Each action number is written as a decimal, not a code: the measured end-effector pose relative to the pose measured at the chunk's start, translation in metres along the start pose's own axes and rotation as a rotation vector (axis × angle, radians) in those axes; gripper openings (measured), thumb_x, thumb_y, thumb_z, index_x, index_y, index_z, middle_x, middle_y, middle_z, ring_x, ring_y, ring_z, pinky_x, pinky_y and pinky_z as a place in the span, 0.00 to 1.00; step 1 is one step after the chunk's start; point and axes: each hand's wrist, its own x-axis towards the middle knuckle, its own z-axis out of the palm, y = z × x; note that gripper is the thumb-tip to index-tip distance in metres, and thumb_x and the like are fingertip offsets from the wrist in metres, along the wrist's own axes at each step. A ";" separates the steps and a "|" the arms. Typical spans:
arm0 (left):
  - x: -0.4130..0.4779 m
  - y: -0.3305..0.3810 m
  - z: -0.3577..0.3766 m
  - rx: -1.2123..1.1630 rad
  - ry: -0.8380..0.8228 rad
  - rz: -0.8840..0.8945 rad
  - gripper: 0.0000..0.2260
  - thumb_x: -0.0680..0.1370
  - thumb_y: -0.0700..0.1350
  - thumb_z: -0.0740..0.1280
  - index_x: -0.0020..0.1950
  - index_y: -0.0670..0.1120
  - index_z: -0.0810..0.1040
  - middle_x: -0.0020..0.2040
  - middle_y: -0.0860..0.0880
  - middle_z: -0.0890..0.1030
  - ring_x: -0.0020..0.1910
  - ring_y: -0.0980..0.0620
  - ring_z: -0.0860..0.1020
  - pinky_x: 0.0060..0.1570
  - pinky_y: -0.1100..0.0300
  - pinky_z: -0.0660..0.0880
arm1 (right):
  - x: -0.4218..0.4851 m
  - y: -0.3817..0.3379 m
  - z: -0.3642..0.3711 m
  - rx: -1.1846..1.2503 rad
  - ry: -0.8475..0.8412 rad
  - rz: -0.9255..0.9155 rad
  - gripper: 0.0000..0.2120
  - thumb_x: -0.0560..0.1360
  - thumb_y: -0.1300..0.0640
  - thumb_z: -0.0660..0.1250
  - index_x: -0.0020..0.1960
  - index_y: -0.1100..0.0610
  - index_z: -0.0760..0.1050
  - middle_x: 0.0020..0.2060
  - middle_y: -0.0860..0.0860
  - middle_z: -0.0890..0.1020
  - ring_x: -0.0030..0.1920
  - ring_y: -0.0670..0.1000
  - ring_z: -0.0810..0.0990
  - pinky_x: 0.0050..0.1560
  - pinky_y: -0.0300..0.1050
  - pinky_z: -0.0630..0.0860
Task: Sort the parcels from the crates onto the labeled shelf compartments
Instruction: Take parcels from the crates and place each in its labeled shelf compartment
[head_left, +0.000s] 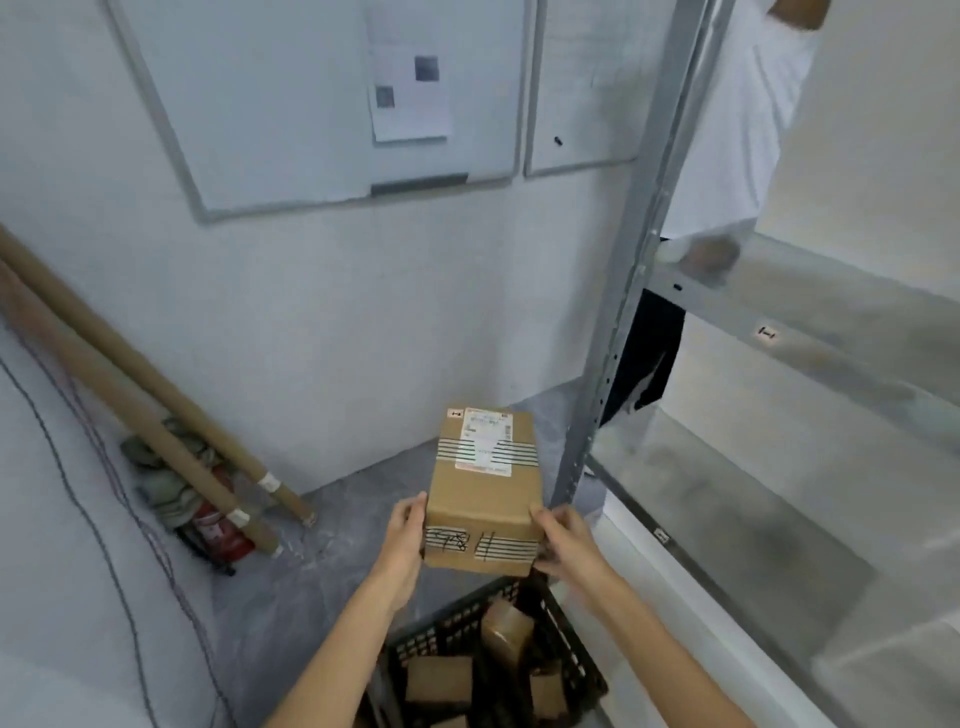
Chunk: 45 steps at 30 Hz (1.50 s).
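Observation:
I hold a brown cardboard parcel (485, 491) in front of me, above a black crate (571, 654). It carries a white shipping label and striped tape on top, with handwriting on its near face. My left hand (402, 540) grips its left near corner and my right hand (563, 540) grips its right near corner. Several smaller brown parcels (439, 678) lie in the crate below. The grey metal shelf (810, 322) stands to the right, with small labels on its beams.
Another person in a white shirt (737, 130) stands behind the shelf, a hand on its beam. Long cardboard tubes (130, 405) lean in the left corner over a bundle of cloth. Whiteboards (322, 98) hang on the wall. Thin cables run down the left wall.

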 end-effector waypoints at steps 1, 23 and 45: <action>-0.006 0.010 -0.003 -0.012 -0.059 0.020 0.16 0.81 0.54 0.57 0.65 0.48 0.70 0.62 0.43 0.78 0.60 0.46 0.76 0.66 0.44 0.68 | -0.014 -0.008 0.004 0.017 0.028 -0.047 0.11 0.77 0.49 0.65 0.49 0.57 0.68 0.56 0.57 0.78 0.56 0.55 0.79 0.56 0.56 0.79; -0.241 0.044 0.058 -0.057 -0.628 0.348 0.48 0.57 0.55 0.77 0.70 0.62 0.53 0.63 0.48 0.74 0.58 0.53 0.76 0.54 0.53 0.77 | -0.254 -0.018 -0.031 0.540 0.127 -0.469 0.52 0.53 0.36 0.78 0.71 0.44 0.59 0.59 0.55 0.76 0.58 0.57 0.78 0.54 0.60 0.77; -0.333 0.049 0.205 -0.273 -1.038 0.322 0.33 0.68 0.47 0.74 0.68 0.55 0.61 0.64 0.41 0.75 0.61 0.42 0.77 0.58 0.46 0.77 | -0.408 -0.002 -0.212 0.601 0.615 -0.787 0.38 0.71 0.34 0.55 0.77 0.47 0.52 0.73 0.51 0.65 0.70 0.56 0.68 0.71 0.63 0.62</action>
